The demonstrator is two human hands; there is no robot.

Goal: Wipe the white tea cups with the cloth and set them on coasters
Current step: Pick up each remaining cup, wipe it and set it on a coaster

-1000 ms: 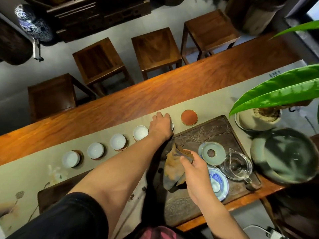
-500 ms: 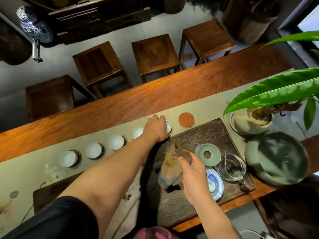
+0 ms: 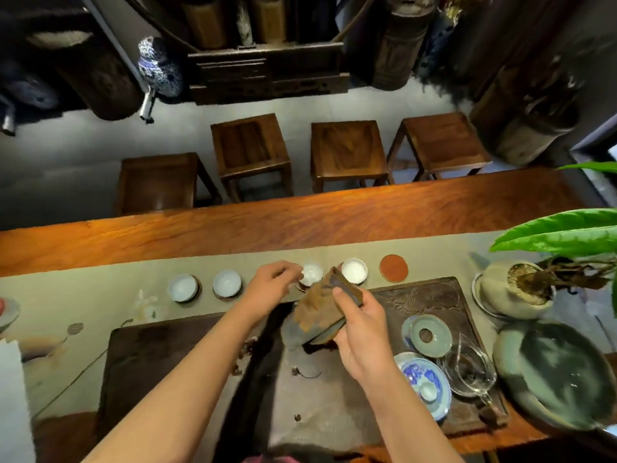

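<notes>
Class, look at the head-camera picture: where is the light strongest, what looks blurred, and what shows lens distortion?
Head view: light falls brightest on the two right-hand cups, washing out their insides; the shelves beyond the stools are dim and smeared; the left hand and cloth look slightly soft; the wide lens bows the table edge and stretches the forearms.

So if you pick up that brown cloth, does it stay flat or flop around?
Probably floppy: the brown cloth bunches and folds where the right hand grips it, with one end drooping toward the carved tea tray. It likely feels light, since the fingers alone hold it. It seems unlikely to slip, being soft fabric.
</notes>
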